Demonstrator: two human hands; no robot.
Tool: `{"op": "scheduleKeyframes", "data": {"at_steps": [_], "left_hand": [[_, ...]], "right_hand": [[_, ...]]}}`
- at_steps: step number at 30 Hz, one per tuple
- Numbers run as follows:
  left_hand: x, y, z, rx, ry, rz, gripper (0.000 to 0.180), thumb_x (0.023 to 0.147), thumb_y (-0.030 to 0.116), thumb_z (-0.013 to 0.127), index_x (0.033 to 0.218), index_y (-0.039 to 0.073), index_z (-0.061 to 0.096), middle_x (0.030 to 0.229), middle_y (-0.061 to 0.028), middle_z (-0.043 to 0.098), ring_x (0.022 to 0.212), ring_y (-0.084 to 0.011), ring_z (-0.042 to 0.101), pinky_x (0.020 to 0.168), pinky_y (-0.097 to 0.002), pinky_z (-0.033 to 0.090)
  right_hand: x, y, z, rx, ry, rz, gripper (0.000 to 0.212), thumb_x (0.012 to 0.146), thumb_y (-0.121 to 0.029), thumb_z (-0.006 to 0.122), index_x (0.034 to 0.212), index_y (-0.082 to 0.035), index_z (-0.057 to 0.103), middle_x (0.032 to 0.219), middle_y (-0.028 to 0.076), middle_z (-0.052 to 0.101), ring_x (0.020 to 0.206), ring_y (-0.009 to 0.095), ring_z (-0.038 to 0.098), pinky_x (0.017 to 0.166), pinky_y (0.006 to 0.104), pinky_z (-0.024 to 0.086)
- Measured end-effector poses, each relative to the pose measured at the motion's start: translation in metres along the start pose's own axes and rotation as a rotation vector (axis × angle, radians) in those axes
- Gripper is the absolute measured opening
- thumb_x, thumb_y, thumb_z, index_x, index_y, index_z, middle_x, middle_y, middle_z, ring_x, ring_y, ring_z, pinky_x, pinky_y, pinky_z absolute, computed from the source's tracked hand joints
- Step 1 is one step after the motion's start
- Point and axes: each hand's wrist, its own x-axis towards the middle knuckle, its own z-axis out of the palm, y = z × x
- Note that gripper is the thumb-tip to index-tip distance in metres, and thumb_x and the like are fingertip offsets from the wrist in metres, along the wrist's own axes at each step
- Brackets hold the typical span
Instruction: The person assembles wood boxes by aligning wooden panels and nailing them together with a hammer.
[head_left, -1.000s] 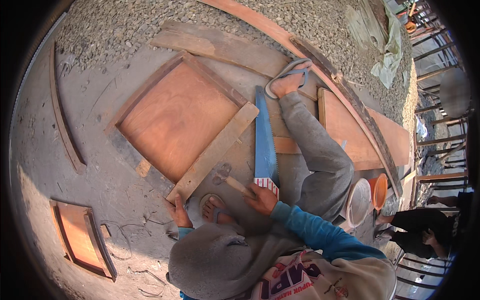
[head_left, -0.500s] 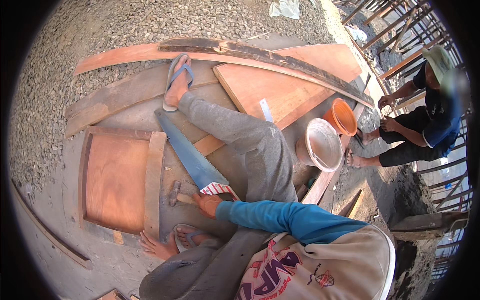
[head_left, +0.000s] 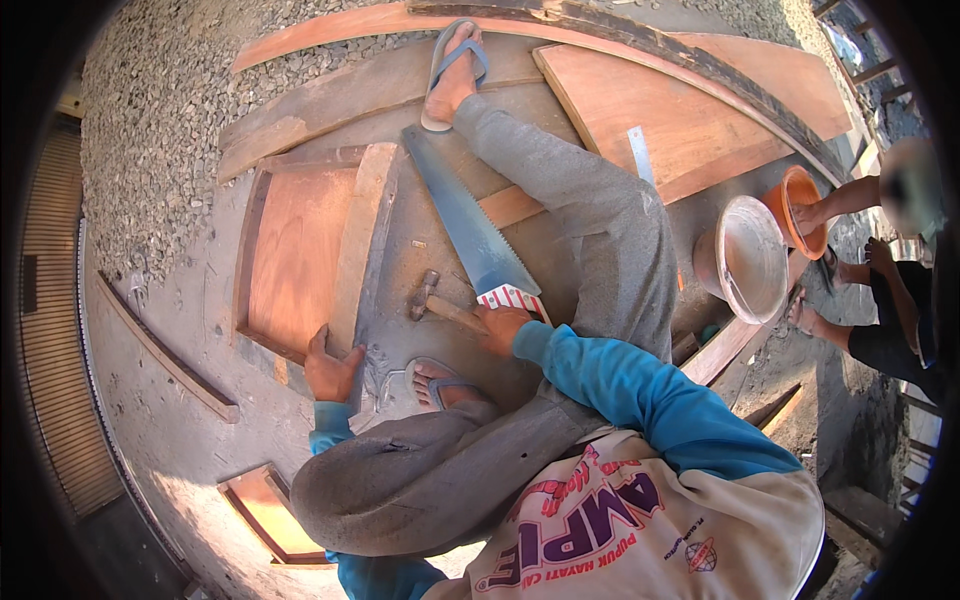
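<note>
A wooden framed panel [head_left: 298, 250], reddish plywood edged with battens, lies to the left, tilted with its right side raised off the ground. My left hand [head_left: 332, 372] grips its near edge, thumb and fingers around the wood. In my right hand [head_left: 503, 332] is the wooden handle of a hammer [head_left: 450, 310], whose metal head points left, low over the ground. Just beyond that hand, a handsaw [head_left: 465, 225] with a red-and-white striped grip lies teeth to the right; part of its grip is hidden by my hand.
Planks [head_left: 320, 105] and a plywood sheet [head_left: 665, 110] lie ahead around my outstretched leg. A pale bucket [head_left: 740, 262] and an orange bucket [head_left: 798, 210] stand at right, beside a co-worker [head_left: 905, 290] whose hand is in the orange one. A smaller framed panel [head_left: 262, 512] lies lower left.
My left hand has gone from spread fingers by the panel's edge to gripping it, and the panel has tilted. The right hand keeps the hammer. The co-worker has reached into the orange bucket.
</note>
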Motion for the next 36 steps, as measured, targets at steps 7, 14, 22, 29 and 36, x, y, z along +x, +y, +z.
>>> {"op": "scheduleKeyframes", "data": {"at_steps": [7, 14, 22, 29, 36], "left_hand": [[0.045, 0.075, -0.151, -0.706, -0.067, -0.212, 0.066, 0.082, 0.027, 0.076, 0.128, -0.012, 0.049, 0.107, -0.0191, 0.065, 0.094, -0.0199, 0.064, 0.084, -0.0294, 0.050], [0.086, 0.068, -0.210, -1.045, -0.068, -0.285, 0.050, 0.093, 0.033, 0.062, 0.123, -0.006, 0.054, 0.105, -0.0144, 0.067, 0.084, -0.0164, 0.068, 0.073, -0.0272, 0.055], [0.091, 0.039, -0.241, -1.255, -0.016, -0.396, 0.043, 0.091, 0.027, 0.066, 0.117, -0.005, 0.058, 0.100, -0.0185, 0.069, 0.077, -0.0220, 0.071, 0.068, -0.0319, 0.060], [0.086, 0.006, -0.257, -1.295, 0.047, -0.419, 0.042, 0.089, 0.027, 0.068, 0.114, -0.006, 0.058, 0.098, -0.0188, 0.070, 0.073, -0.0214, 0.071, 0.062, -0.0315, 0.061], [0.091, 0.009, -0.250, -1.169, 0.058, -0.367, 0.047, 0.089, 0.033, 0.067, 0.117, -0.003, 0.059, 0.100, -0.0163, 0.069, 0.076, -0.0182, 0.070, 0.066, -0.0264, 0.058]], "right_hand": [[0.020, 0.002, -0.038, 0.155, 0.175, 0.001, 0.054, 0.075, -0.028, 0.071, 0.121, -0.003, 0.056, 0.099, 0.022, 0.067, 0.095, 0.040, 0.064, 0.085, 0.0451, 0.050], [0.056, 0.012, -0.049, 0.628, 0.152, -0.062, 0.047, 0.072, -0.020, 0.071, 0.111, 0.003, 0.062, 0.083, 0.016, 0.067, 0.076, 0.024, 0.065, 0.070, 0.0350, 0.052], [0.098, -0.016, -0.054, 0.598, 0.301, -0.138, 0.046, 0.074, -0.020, 0.069, 0.113, 0.003, 0.060, 0.083, 0.015, 0.067, 0.073, 0.024, 0.063, 0.070, 0.0359, 0.051], [0.063, -0.047, 0.023, 0.159, 0.155, -0.099, 0.046, 0.094, -0.033, 0.049, 0.127, -0.001, 0.052, 0.108, 0.021, 0.066, 0.108, 0.039, 0.060, 0.093, 0.0438, 0.046], [0.010, 0.029, 0.035, -0.678, 0.087, 0.246, 0.032, 0.089, -0.020, 0.050, 0.118, -0.007, 0.055, 0.117, 0.016, 0.063, 0.112, 0.033, 0.059, 0.093, 0.0493, 0.044]]}}
